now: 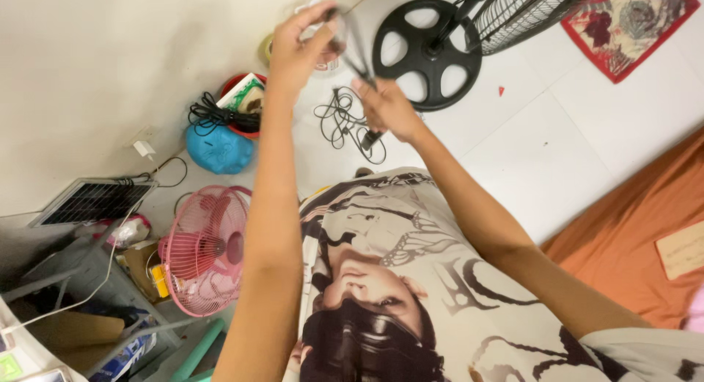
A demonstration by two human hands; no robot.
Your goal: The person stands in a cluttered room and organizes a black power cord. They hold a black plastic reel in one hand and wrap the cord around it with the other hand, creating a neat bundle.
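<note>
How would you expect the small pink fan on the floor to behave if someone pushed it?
The pink fan looks like thin wire grille and plastic, so it is probably light and would slide easily on the smooth white floor. It stands among clutter, against a cardboard box, so it may tip or snag rather than travel far.

blue-white packet (125, 356) – bottom left, on floor | yellow box (159, 281) – beside pink fan (205, 250) (partly hidden)
</note>
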